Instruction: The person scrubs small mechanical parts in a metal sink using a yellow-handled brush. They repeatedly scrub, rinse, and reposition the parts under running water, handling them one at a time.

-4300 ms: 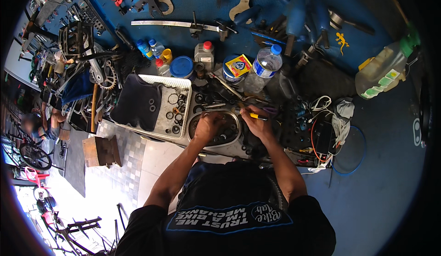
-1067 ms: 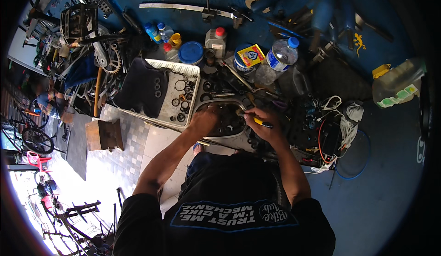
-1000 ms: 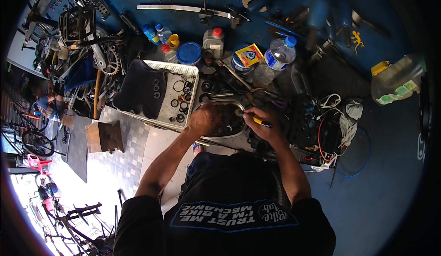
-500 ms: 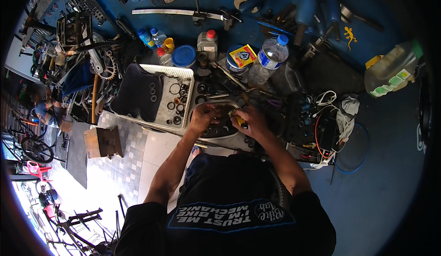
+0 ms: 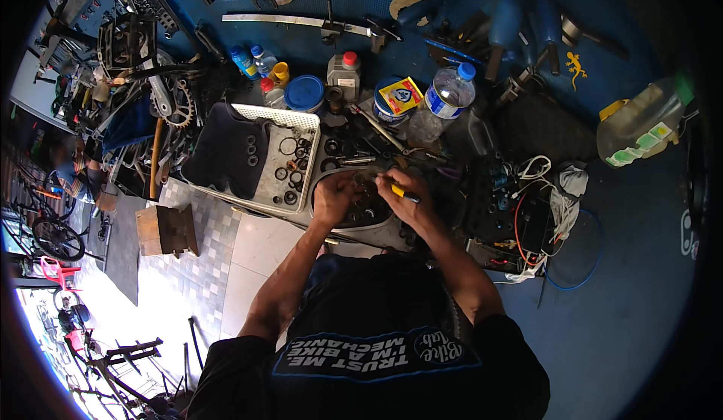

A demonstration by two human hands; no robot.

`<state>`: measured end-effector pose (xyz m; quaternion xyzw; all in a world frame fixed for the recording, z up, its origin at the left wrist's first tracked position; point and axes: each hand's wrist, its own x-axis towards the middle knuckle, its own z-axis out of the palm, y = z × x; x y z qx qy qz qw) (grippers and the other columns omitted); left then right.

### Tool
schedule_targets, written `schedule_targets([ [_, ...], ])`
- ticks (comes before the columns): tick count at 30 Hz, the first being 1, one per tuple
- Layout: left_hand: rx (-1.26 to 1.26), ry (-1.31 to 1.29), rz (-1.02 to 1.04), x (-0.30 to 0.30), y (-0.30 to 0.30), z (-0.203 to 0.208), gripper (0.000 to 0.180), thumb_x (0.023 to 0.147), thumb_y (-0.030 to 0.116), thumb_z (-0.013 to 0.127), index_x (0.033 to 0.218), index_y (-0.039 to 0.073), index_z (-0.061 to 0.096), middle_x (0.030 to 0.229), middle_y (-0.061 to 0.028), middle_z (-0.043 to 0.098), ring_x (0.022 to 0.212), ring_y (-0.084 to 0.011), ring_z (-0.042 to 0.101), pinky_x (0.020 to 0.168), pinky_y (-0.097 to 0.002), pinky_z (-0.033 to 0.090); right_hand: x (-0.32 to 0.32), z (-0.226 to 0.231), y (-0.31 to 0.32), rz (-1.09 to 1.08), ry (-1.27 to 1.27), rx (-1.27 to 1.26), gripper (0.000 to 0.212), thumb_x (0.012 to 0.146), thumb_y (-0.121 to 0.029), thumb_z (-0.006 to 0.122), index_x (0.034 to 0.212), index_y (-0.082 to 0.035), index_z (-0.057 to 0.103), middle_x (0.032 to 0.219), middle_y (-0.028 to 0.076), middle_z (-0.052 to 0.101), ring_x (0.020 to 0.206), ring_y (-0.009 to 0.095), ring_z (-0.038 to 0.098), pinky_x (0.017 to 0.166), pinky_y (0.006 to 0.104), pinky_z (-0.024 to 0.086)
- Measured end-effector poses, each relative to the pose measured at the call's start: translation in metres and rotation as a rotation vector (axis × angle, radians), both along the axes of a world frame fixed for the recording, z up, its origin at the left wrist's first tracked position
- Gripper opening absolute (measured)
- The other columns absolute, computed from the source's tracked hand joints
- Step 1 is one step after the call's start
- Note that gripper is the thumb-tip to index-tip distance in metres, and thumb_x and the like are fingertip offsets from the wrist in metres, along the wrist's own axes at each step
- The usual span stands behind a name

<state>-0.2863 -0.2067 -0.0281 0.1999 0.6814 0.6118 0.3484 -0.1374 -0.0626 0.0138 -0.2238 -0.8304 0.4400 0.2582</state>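
Observation:
My left hand (image 5: pixel 331 200) is over the left side of an oval metal basin (image 5: pixel 367 227), fingers curled together around something too small and dark to make out. In my right hand (image 5: pixel 419 206) is a slim tool with a yellow and black handle (image 5: pixel 405 193); its handle points to the lower right and its working end meets the space by my left fingertips. That end is blurred, so its kind is unclear. Both hands are close together above the basin, where dark liquid and several small ring-shaped parts (image 5: pixel 364 215) show.
Left of the basin stands a white plastic basket (image 5: pixel 310 130) with a black cloth (image 5: pixel 221 152) and loose rings. Bottles, a blue-lidded tub (image 5: pixel 304 93) and a large clear bottle (image 5: pixel 450 94) line the back. Cables (image 5: pixel 553 194) lie at right. Tools hang on the blue wall.
My right hand has turned, so the tool's yellow and black handle now shows more and points to the lower right. My left hand stays nearly in place, fingers still curled. The view shifts slightly.

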Motion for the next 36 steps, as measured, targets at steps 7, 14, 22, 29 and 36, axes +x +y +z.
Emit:
schedule_targets([
  [7,-0.191,0.269,-0.03,0.003,0.002,0.021,0.033,0.097,0.009,0.071,0.128,-0.001,0.077,0.098,-0.0153,0.084,0.092,-0.0162,0.081,0.078,-0.0328,0.064,0.0,0.004,-0.003,-0.03,-0.025,0.114,0.02,0.097,-0.021,0.084,0.105,-0.004,0.076,0.093,0.013,0.077,0.082,0.025,0.075,0.072,0.0387,0.058],
  [14,-0.177,0.386,-0.035,0.005,0.0,0.016,0.033,0.095,0.011,0.073,0.126,0.001,0.078,0.101,-0.0181,0.083,0.089,-0.0206,0.082,0.079,-0.0345,0.063,0.002,0.021,-0.013,-0.038,-0.122,0.352,0.019,0.091,-0.02,0.086,0.102,-0.008,0.077,0.094,0.012,0.077,0.082,0.033,0.073,0.073,0.0423,0.059],
  [22,-0.166,0.425,-0.025,0.008,-0.004,0.018,0.035,0.094,0.011,0.075,0.127,0.003,0.079,0.105,-0.0181,0.084,0.092,-0.0202,0.082,0.082,-0.0345,0.063,0.002,0.025,-0.018,-0.041,-0.034,0.288,0.019,0.094,-0.024,0.083,0.094,-0.008,0.074,0.082,0.013,0.073,0.079,0.035,0.073,0.069,0.0436,0.057],
  [29,-0.093,0.195,-0.044,0.005,0.0,0.034,0.036,0.098,0.005,0.071,0.134,0.0,0.072,0.105,-0.0158,0.083,0.093,-0.0216,0.081,0.082,-0.033,0.065,0.006,-0.006,0.002,-0.02,-0.246,-0.144,0.023,0.104,-0.028,0.076,0.1,-0.005,0.073,0.079,0.008,0.073,0.072,0.019,0.073,0.065,0.0355,0.055],
  [36,0.124,-0.346,-0.009,-0.008,-0.002,0.011,0.035,0.103,-0.004,0.061,0.138,-0.004,0.063,0.119,-0.0169,0.076,0.106,-0.0293,0.079,0.086,-0.0396,0.069,0.014,-0.04,0.014,0.19,-0.142,-0.054,0.033,0.1,-0.029,0.08,0.122,-0.006,0.071,0.093,0.01,0.075,0.076,0.02,0.074,0.068,0.0338,0.057],
])
